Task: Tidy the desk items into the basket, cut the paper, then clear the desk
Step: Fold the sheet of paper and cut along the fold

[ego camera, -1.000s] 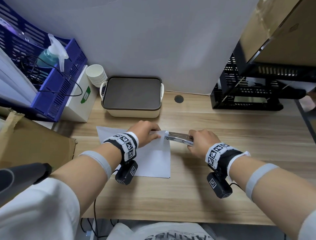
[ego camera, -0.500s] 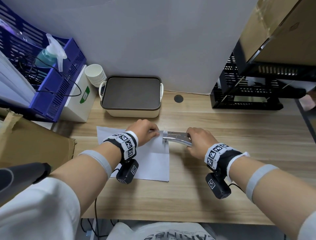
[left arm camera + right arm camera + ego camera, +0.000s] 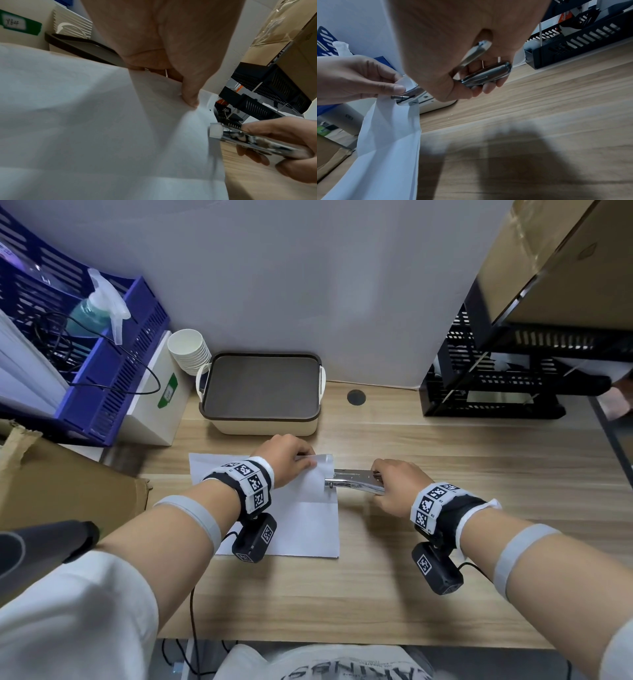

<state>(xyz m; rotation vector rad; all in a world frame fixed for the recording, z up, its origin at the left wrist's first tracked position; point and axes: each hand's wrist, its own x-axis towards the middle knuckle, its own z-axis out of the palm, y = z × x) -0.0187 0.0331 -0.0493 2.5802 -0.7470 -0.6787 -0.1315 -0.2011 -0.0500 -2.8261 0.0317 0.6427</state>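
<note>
A white sheet of paper [image 3: 301,525] lies on the wooden desk [image 3: 445,594], its far right corner raised. My left hand [image 3: 308,462] pinches that corner between thumb and fingers, as the right wrist view shows at the left hand [image 3: 397,88]. My right hand [image 3: 380,491] grips the handles of a shiny metal plier-style tool [image 3: 356,482]. The tool [image 3: 484,75] has its nose on the paper's [image 3: 388,135] right edge just below the pinch. The left wrist view shows the paper [image 3: 85,121] and the tool [image 3: 248,138]. A cream basket [image 3: 260,428] with a dark lid stands behind the hands.
A white box [image 3: 154,398], stacked paper cups [image 3: 190,350] and a blue crate [image 3: 113,371] holding a spray bottle [image 3: 99,309] stand at the back left. A cardboard box [image 3: 61,491] lies left. Black trays [image 3: 496,392] sit at the back right.
My left hand has raised the paper's far right corner a little higher. The tool's nose stays at that edge, and the right hand has shifted only slightly.
</note>
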